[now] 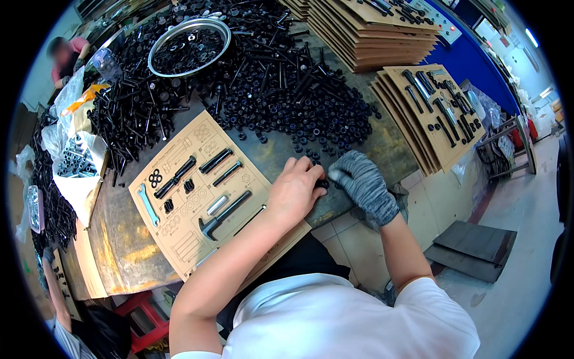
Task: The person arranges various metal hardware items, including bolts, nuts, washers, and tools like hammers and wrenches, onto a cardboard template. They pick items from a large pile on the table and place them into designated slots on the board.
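Note:
At the near edge of the table, my bare left hand (295, 190) is closed, its fingertips pressed round small black nuts (323, 183). Close beside it is my right hand (363, 184), in a grey knitted glove with the fingers curled in; whatever they hold is hidden. Just beyond both hands spreads a heap of black nuts (287, 107). Left of them lies a brown printed board (170, 128), partly under my left forearm. On it rest a blue open-end wrench (148, 205), black bolts (216, 160), a silver sleeve (217, 205) and a black T-shaped piece (224, 216).
A silver-rimmed round tray (229, 42) of dark washers sits in a large bolt pile (131, 113). Filled boards (439, 113) lean at the right edge, near a stack of brown boards (359, 42). Left stands a white bag (84, 179) of metal parts. Other people work at far and lower left.

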A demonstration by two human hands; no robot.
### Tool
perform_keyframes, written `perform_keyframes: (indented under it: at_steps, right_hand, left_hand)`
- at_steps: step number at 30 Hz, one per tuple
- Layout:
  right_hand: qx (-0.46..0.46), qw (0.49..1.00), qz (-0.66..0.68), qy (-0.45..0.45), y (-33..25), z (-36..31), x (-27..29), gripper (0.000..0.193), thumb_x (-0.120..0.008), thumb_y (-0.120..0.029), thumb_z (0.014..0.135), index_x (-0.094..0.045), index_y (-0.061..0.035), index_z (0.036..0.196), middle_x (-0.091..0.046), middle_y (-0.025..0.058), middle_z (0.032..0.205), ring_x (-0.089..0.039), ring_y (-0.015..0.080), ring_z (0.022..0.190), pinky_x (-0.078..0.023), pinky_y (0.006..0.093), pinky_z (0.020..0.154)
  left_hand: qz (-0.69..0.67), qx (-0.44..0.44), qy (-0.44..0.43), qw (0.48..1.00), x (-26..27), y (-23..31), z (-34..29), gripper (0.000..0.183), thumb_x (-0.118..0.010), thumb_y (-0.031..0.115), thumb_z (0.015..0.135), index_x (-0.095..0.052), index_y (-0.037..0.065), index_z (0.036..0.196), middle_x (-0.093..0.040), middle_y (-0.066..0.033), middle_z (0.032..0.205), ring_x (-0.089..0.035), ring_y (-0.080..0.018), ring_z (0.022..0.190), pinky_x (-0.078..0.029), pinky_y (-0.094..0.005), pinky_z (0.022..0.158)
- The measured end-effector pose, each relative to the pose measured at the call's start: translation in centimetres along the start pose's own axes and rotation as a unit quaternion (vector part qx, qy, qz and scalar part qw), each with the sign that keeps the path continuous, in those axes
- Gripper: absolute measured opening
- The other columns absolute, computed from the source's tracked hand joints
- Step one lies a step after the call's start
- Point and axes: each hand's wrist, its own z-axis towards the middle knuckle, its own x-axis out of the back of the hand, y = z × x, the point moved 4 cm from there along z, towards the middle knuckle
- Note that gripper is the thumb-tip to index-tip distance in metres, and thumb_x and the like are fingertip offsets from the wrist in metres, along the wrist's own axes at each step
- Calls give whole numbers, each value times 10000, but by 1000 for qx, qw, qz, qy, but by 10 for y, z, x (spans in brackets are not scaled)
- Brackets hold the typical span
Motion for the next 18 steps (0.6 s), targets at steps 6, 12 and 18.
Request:
perform_keyframes:
  at_steps: [6,12,18]
  right_hand:
    - [14,999,-4,34,14,-10,-2,310,-747,-270,847,-702,-54,1065,-650,143,1022,-618,346,983,-501,442,906]
    - [4,1000,-17,-16,-3,-26,12,575,-829,-286,756,-638,-75,1256,-619,158,1137,-579,356,1104,-464,449,1008]
    - [-51,995,84,-16,15,-22,13,492,-808,-198,779,-651,-67,1226,-627,148,1117,-598,347,1067,-481,444,995]
  left_hand:
    - [20,-31,26,999,-7,1,-3,276,-776,135,812,-688,100,1070,-594,-92,1025,-553,-313,1032,-501,-406,898]
    - [16,-28,36,999,-15,12,-1,243,-760,142,826,-693,109,1056,-591,-79,1014,-557,-303,1010,-504,-404,880]
    - [5,-17,32,999,-21,8,-7,208,-743,110,836,-697,103,1039,-596,-83,998,-561,-303,992,-505,-399,869]
